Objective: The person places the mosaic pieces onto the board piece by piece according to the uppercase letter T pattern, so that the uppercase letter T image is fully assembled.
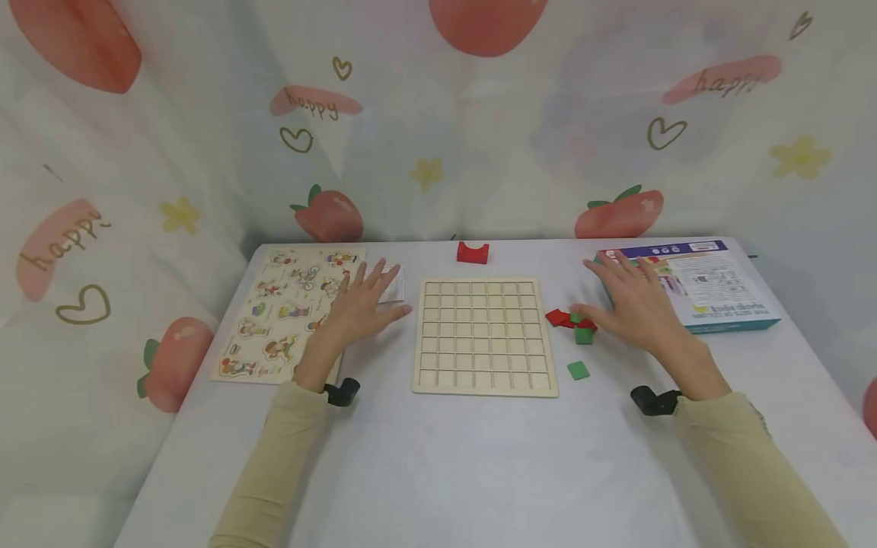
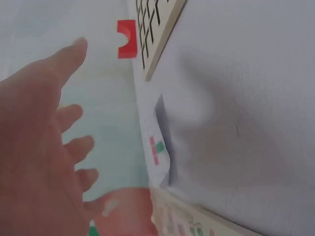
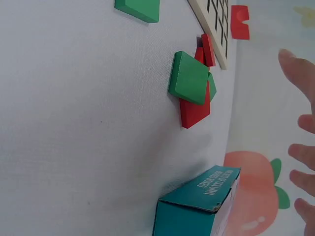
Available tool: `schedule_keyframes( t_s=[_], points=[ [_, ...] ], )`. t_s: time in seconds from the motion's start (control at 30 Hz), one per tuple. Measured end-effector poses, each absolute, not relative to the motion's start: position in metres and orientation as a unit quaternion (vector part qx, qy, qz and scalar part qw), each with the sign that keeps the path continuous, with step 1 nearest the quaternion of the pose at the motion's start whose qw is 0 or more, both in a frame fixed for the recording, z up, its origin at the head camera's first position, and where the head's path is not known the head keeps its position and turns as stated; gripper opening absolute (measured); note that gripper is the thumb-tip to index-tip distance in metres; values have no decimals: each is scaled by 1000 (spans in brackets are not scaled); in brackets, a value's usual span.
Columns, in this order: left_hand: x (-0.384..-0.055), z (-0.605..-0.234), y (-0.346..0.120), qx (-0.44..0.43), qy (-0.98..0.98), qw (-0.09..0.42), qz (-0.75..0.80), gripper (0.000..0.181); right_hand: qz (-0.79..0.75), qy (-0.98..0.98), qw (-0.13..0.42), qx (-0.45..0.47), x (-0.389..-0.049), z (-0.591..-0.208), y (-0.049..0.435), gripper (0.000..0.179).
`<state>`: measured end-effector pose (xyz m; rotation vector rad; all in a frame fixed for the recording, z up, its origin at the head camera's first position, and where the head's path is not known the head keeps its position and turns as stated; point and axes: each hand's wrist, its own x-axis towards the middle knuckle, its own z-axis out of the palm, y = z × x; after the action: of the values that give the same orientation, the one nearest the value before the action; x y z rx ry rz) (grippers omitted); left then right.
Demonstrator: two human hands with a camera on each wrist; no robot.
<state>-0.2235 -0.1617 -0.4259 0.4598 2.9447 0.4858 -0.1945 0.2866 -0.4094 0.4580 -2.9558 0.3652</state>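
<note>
My left hand [image 1: 361,304] is held above the table with its fingers spread, overlapping the right edge of an illustrated wooden puzzle board [image 1: 274,312] in the head view. My right hand [image 1: 637,304], fingers likewise spread, hovers beside a small pile of red and green square tiles, and holds nothing. One green tile [image 3: 189,78] lies on top of a red tile [image 3: 194,110] there. Another green tile [image 1: 578,371] lies apart, nearer the front. Between the hands lies a pale wooden grid board [image 1: 483,335], its squares bare.
A red piece with a curved notch [image 1: 473,253] stands behind the grid board. To the right lies a flat teal and white box [image 1: 719,285], partly behind the right hand. A folded paper card [image 2: 157,152] with pink and green squares sits near the puzzle board. A printed curtain [image 1: 493,152] hangs behind.
</note>
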Motion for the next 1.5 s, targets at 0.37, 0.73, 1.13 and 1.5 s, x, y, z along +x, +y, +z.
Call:
schedule_keyframes(
  t_s=[0.37,0.73,1.13,1.5],
  points=[
    [-219,-438,-150,202,921,196,270,96,257,-956,-12,142,-207,-424,290,61],
    [-208,-449,-140,206,909,239,272,106,293,-940,-107,139,-218,-438,280,47],
    [-197,-447,-139,229,915,231,240,111,284,-936,-102,183,-222,-446,273,42],
    [-200,-453,-143,238,914,229,237,112,268,-936,-88,211,-225,-450,272,32]
  ],
)
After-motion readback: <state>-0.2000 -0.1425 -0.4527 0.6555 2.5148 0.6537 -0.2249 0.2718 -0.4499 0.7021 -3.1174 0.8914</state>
